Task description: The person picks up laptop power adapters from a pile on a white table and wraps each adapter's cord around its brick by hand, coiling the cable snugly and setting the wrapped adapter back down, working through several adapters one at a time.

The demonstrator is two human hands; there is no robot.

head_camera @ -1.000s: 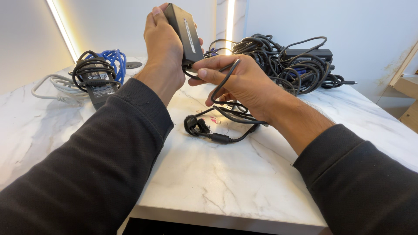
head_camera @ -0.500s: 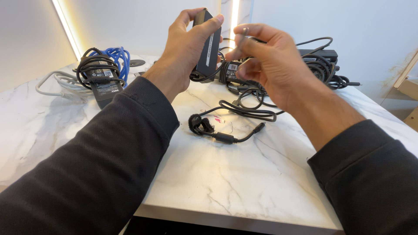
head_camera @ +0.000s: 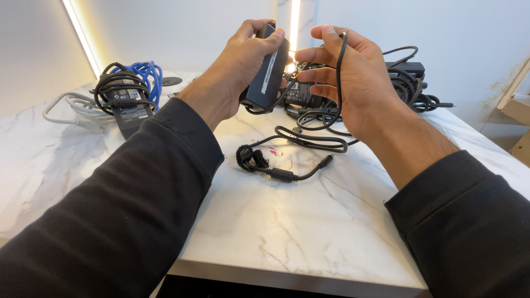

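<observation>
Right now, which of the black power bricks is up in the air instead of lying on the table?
The black rectangular power brick gripped in the left hand; the cord-wrapped brick lies on the marble table.

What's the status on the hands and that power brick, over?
Left hand grips black power brick upright. Right hand has its cord looped over fingers. Cord end trails on marble table.

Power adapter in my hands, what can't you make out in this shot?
Head view:
- Power adapter: back face hidden by the left hand.
- Black cord: its run across the palm is hidden by the right hand.
- Cable pile: partly hidden behind the right hand, too tangled to count.
</observation>
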